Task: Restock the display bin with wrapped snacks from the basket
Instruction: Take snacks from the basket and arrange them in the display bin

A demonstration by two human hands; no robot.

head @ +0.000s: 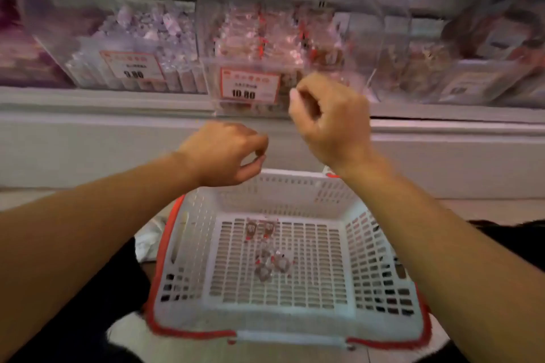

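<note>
basket: white slatted plastic with a red rim, nearest; a few wrapped snacks lie on its floor, near the middle.
left hand: over the basket's far left rim, palm down, fingers curled with thumb meeting fingertips; nothing visible in the pinch.
right hand: raised higher, further off, fingers curled into a loose fist; whether it holds anything, cannot tell.
display bin: clear, far centre on the shelf, stocked with snacks, price tag in front.
</note>
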